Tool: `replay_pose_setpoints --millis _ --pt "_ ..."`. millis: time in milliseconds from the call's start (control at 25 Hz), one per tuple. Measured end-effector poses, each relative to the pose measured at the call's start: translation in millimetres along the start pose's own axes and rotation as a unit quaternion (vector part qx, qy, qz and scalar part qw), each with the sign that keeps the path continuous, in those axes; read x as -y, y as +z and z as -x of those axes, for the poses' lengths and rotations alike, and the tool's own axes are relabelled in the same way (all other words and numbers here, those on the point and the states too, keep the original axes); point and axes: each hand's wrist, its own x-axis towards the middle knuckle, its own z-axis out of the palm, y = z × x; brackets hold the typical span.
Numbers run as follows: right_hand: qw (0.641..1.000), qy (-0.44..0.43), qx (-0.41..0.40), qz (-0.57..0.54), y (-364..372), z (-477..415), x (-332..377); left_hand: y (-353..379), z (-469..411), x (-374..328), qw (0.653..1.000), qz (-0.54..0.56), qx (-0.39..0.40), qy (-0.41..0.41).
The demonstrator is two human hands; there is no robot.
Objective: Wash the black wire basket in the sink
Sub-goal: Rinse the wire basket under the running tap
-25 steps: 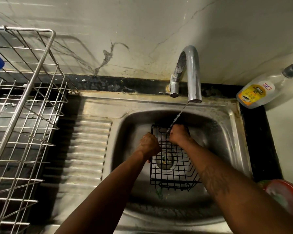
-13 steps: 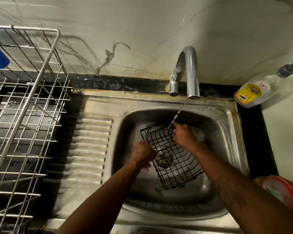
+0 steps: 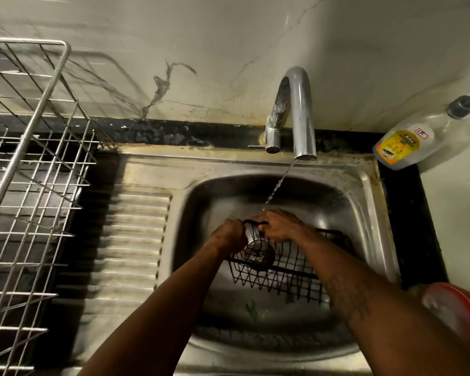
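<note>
Black wire basket point(image 3: 291, 267) is down in the basin of the sink point(image 3: 364, 185), tipped so that its far-left corner rises toward the tap point(image 3: 301, 112) (whether the low edge rests on the basin floor I cannot tell). You have that raised corner in both hands. Your right hand point(image 3: 280, 226) has its fingers point(image 3: 266, 222) curled over the top rim wire. Your left hand point(image 3: 228, 236) is fisted at the same corner, fingers wrapped round the wire as far as the blur lets me judge. The thin stream of water point(image 3: 278, 183) falls right beside your right knuckles, onto that corner. The drain point(image 3: 258, 252) shows through the mesh just below your hands.

I read this as the rinse-and-rub step, somewhere in the middle of the wash, since only one corner of the black wire basket is under the water.

The stream is narrow, so your next move calls for bringing the wires to it. Hold the rim with one hand, turn the basket, and run the other hand along each side and the bottom grid in turn. The soap bottle point(image 3: 399, 147) stands on the bench point(image 3: 407, 226) right of the sink, well apart from your hands (I see no sponge, and cannot tell whether soap is already on the wires).
</note>
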Motion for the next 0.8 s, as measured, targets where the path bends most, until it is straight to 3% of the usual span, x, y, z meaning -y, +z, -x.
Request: replay_pose_setpoints --millis 280,440,680,800 --pt "0.996 0.018 -0.075 -0.034 -21 -10 3 4 -8 -13 0.995 0.095 -0.028 -0.033" --pt "0.977 0.006 -0.1 -0.187 -23 -20 23 -20 -7 -4 0.99 0.087 -0.109 -0.025" --pt "0.971 -0.022 -0.155 -0.182 -16 -23 27 -26 -11 -11 0.991 0.077 -0.112 0.008" --pt "0.976 0.006 -0.15 -0.156 -12 -22 19 -21 -14 -17 0.992 0.073 -0.105 0.022"
